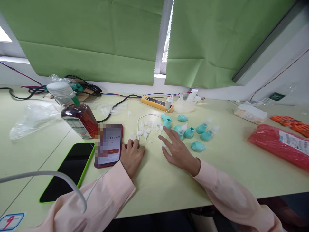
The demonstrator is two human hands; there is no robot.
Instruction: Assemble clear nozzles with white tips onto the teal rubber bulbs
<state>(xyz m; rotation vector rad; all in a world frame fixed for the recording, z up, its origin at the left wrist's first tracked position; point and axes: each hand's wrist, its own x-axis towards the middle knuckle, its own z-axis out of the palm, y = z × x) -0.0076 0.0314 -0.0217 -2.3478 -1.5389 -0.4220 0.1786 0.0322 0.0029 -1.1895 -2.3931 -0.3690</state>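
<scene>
While hands point(133, 154) point(180, 152) are near white pieces point(145, 136), bottle point(76, 127), reddish liquid point(85, 118) inside

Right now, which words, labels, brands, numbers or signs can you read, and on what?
"15:40": lit phone; its other text is too blurred.
Sticker: red mark, unclear which character.
Too small or blurred to read: labels on the bottle and red package.

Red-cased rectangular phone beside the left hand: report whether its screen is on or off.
On: the red-cased rectangular phone has a lit display reading 15:40.
</scene>
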